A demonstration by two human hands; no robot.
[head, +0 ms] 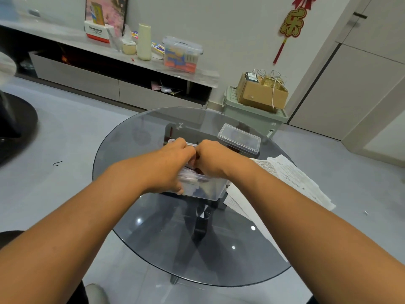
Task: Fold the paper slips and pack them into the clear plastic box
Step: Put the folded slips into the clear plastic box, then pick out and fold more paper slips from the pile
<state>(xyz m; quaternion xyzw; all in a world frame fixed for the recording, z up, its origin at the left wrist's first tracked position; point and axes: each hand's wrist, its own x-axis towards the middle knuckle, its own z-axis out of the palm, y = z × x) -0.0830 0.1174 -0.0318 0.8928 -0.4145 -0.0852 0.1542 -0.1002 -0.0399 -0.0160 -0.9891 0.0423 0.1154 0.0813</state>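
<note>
Head view puts both your hands down in the clear plastic box (203, 189), which sits near the middle of the round glass table (153, 249). Your left hand (173, 163) is curled over the box's left side, the thumb low against the near wall and the fingers dipped inside among pale folded slips (190, 174); it looks to be gripping or pressing that bundle, though the fingertips are hidden, so you cannot be sure which. Your right hand (211, 159) is bunched knuckles-up, touching the left at the box's middle, its fingers tucked down out of sight; whether they pinch a slip or just push the stack I cannot tell. Judging by what shows through the near wall, a fair number of slips are already packed, standing close together in the left part of the box. The job is not finished: a loose spread of unfolded printed papers (291, 178) lies on the table just beside the box on your right, partly under your right forearm, and those have yet to be folded and put in. The lid (239, 138) rests apart behind the box, so closing, if wanted, also remains. You are probably somewhere midway, tamping a batch.
</note>
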